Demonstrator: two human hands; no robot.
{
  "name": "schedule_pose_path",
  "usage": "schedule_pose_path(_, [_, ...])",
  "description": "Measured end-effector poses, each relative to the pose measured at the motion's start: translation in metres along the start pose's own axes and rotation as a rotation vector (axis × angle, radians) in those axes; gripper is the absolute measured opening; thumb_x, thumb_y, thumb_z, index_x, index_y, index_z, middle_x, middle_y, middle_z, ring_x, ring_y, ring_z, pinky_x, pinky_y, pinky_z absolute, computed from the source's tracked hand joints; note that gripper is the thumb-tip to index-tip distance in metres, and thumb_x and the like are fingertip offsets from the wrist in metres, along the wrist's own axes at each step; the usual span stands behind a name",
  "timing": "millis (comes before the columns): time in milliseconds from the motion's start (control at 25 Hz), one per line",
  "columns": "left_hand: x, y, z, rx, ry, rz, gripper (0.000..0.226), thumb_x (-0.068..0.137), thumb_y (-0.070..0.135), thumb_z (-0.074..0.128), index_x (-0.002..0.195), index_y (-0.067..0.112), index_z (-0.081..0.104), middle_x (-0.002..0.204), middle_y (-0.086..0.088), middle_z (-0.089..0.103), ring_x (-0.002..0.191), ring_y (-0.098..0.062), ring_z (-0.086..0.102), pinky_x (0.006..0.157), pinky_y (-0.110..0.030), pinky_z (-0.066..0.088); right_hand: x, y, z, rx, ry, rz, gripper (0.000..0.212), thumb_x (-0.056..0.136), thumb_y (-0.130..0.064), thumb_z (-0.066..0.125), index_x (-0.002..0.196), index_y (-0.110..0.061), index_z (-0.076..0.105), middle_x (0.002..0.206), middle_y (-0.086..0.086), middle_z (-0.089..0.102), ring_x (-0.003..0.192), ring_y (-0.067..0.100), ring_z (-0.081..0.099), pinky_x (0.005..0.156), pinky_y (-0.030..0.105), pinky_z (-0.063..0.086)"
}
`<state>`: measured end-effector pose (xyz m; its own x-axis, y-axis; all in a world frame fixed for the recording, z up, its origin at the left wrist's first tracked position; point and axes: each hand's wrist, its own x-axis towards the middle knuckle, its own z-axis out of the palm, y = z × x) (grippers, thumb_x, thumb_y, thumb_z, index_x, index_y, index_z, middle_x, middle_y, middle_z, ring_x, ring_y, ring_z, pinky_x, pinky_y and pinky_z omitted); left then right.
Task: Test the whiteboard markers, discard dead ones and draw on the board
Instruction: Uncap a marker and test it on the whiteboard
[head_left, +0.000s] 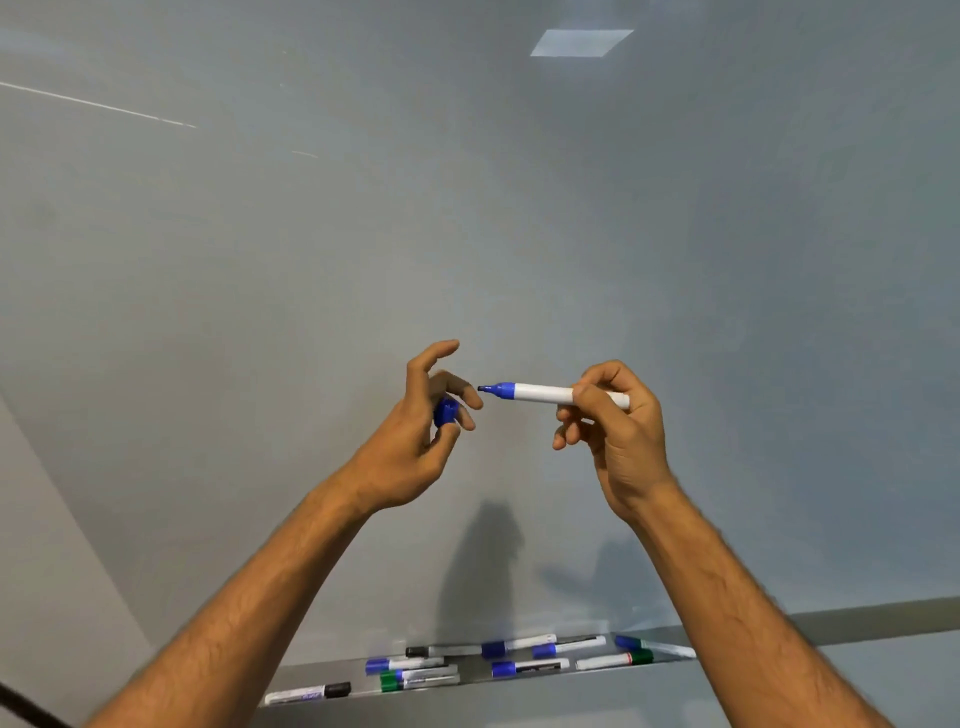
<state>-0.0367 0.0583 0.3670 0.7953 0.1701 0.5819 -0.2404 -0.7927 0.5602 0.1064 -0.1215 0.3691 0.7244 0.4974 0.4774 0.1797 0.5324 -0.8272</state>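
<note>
Head view, background: a large pale grey glossy whiteboard (467, 208) fills the scene; it bears no drawn marks that I can make out, only reflected light streaks at the upper left and a bright patch near the top.
Ledge: a narrow grey metal tray (467, 675) runs along the board's bottom edge, near the viewer, with about ten capped markers (530, 667) lying on it, blue, green and black caps among them.
Right hand: the right hand (613, 431) has its fingers curled round the white barrel of a blue-tipped whiteboard marker (540, 392), held level, tip pointing left, just clear of the board.
Left hand: the left hand (415, 441) pinches the small blue plastic cap (445, 411) between thumb and lower fingers, forefinger raised.
Progress: early, by my judgement; one marker is uncapped and ready, the test stroke is not yet made, and the sorting, discarding and drawing are left.
</note>
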Motion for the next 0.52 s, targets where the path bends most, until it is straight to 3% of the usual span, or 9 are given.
schedule_pose_path(120, [-0.002, 0.003, -0.002, -0.038, 0.029, -0.090, 0.094, 0.095, 0.002, 0.061, 0.152, 0.042, -0.002, 0.108, 0.015, 0.069, 0.106, -0.014, 0.066, 0.105, -0.021, 0.042, -0.001, -0.001, 0.000, -0.121, 0.046, -0.079, 0.008, 0.093, -0.004, 0.063, 0.087, -0.009, 0.064, 0.073, 0.008, 0.065, 0.066, 0.022, 0.067, 0.052, 0.031, 0.057])
schedule_pose_path(280, [-0.003, 0.010, 0.003, -0.036, 0.017, -0.120, 0.088, 0.100, 0.008, 0.056, 0.155, 0.041, -0.004, 0.119, 0.030, 0.065, 0.112, -0.005, 0.061, 0.104, -0.008, 0.027, -0.001, 0.001, -0.001, -0.235, 0.025, -0.086, 0.007, 0.096, -0.011, 0.061, 0.090, -0.011, 0.064, 0.072, 0.003, 0.069, 0.066, 0.022, 0.067, 0.054, 0.032, 0.057])
schedule_pose_path(400, [-0.002, 0.014, 0.006, -0.061, 0.019, -0.110, 0.083, 0.101, 0.007, 0.052, 0.154, 0.043, -0.001, 0.120, 0.024, 0.067, 0.113, -0.007, 0.060, 0.106, -0.009, 0.026, -0.003, 0.003, -0.002, -0.252, 0.038, -0.078, 0.009, 0.097, -0.012, 0.059, 0.090, -0.013, 0.063, 0.072, 0.004, 0.069, 0.061, 0.023, 0.063, 0.055, 0.035, 0.058])
schedule_pose_path(520, [-0.004, 0.017, 0.011, -0.068, 0.044, -0.110, 0.082, 0.101, 0.006, 0.051, 0.152, 0.048, 0.003, 0.112, 0.013, 0.069, 0.102, -0.018, 0.059, 0.097, -0.002, 0.032, -0.005, 0.005, -0.002, -0.257, 0.050, -0.076, 0.010, 0.098, -0.013, 0.057, 0.090, -0.015, 0.062, 0.073, 0.006, 0.069, 0.058, 0.023, 0.061, 0.056, 0.037, 0.058])
